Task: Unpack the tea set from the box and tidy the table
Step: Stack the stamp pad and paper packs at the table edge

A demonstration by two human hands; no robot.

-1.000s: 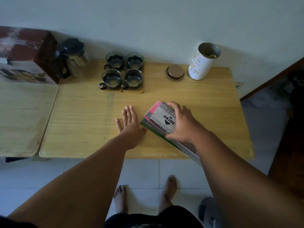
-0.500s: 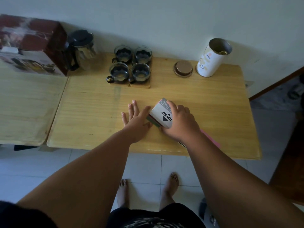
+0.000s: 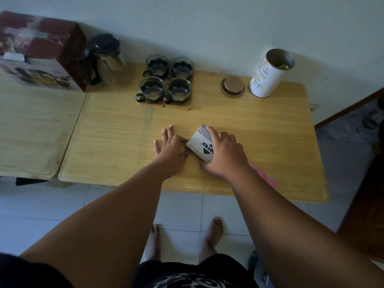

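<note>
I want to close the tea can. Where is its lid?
The round lid lies flat on the wooden table, far side near the wall, just left of the open white can and right of the four glass cups.

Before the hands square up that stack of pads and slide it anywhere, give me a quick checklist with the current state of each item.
1. Right hand on top of the grey pad: ok, palm and fingers lie over it.
2. Left hand bracing the stack's left edge: ok, flat on the table, thumb at the pad.
3. Stack aligned: not ok, a pink sheet sticks out toward the near table edge.
4. Path toward the four glass cups: ok, bare table in between.
5. Tin lid on the white canister: not ok, it lies beside the open canister.
6. How many pads are in the stack: cannot tell.
</note>
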